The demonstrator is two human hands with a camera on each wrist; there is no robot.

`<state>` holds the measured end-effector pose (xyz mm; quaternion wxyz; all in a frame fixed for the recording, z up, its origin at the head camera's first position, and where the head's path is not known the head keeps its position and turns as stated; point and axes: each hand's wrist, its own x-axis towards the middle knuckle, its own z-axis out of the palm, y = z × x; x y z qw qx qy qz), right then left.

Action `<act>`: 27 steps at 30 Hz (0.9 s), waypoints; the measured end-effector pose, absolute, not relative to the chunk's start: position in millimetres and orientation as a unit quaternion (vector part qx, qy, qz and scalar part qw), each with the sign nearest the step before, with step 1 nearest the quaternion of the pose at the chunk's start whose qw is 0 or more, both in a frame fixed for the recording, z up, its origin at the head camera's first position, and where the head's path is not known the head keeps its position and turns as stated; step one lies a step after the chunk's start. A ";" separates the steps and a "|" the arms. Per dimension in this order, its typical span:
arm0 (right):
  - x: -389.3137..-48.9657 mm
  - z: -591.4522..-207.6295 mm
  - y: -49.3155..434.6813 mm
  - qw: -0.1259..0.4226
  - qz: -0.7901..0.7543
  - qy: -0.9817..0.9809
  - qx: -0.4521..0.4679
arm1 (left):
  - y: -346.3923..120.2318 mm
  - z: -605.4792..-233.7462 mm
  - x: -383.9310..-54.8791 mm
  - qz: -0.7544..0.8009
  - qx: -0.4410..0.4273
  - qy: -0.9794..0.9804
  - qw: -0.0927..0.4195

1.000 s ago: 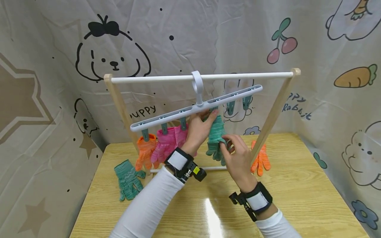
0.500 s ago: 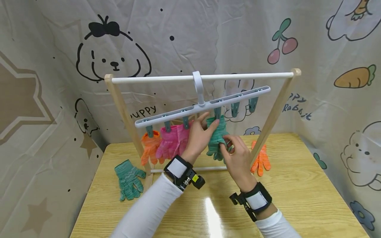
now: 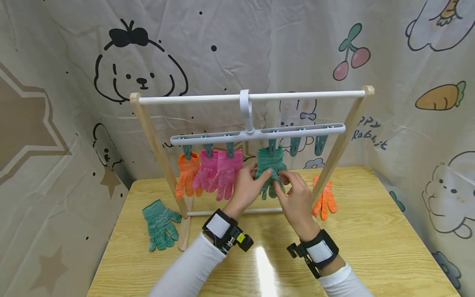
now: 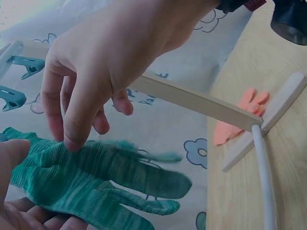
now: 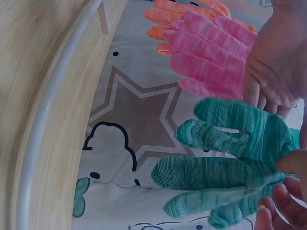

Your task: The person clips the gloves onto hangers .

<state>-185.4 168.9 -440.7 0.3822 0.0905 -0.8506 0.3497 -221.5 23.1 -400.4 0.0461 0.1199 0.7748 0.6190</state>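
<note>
A green knitted glove (image 3: pixel 269 165) hangs from a clip (image 3: pixel 272 146) on the white clip hanger (image 3: pixel 256 133). My left hand (image 3: pixel 248 185) holds its left side, thumb in front and fingers behind. With thumb and fingers, my right hand (image 3: pixel 297 196) pinches its right side. The left wrist view shows the right hand (image 4: pixel 105 72) over the green glove (image 4: pixel 86 177); the right wrist view shows its fingers (image 5: pixel 285 206) curled beside the palm. Two pink gloves (image 3: pixel 226 173) and an orange glove (image 3: pixel 188 175) hang clipped to the left.
The hanger hooks over the white rail (image 3: pixel 304 95) of a wooden-sided rack (image 3: pixel 343 142). Two clips (image 3: pixel 295 146) at the right hold nothing. Another green glove (image 3: pixel 161 225) lies on the table (image 3: pixel 371 247) at left, an orange glove (image 3: pixel 325 198) at right.
The hanger has swung level, its right end coming down and its left end rising. My left hand has moved down from the clip to the glove's palm. The right hand stays at its side.
</note>
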 end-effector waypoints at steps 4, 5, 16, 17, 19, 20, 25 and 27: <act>-184.8 -444.9 169.9 0.378 0.347 -0.854 0.088 | 20.8 -407.0 -219.0 0.610 0.124 0.781 0.039; -184.4 -445.7 170.1 0.376 0.347 -0.855 0.087 | 20.3 -407.8 -218.0 0.612 0.124 0.780 0.042; -175.5 -456.5 171.7 0.359 0.353 -0.860 0.082 | 11.4 -426.1 -205.5 0.642 0.103 0.756 0.082; -174.8 -457.4 171.6 0.357 0.354 -0.861 0.082 | 10.5 -427.9 -204.6 0.641 0.102 0.756 0.084; -173.2 -459.4 171.5 0.354 0.357 -0.861 0.081 | 8.8 -431.6 -202.9 0.640 0.100 0.757 0.089; -172.4 -460.5 171.4 0.353 0.358 -0.860 0.081 | 7.8 -433.9 -202.3 0.640 0.100 0.756 0.091; -167.5 -466.5 171.3 0.345 0.365 -0.862 0.075 | 0.6 -446.3 -198.1 0.626 0.083 0.770 0.093; -165.1 -469.1 171.5 0.339 0.367 -0.863 0.071 | -3.0 -450.5 -195.4 0.621 0.074 0.775 0.093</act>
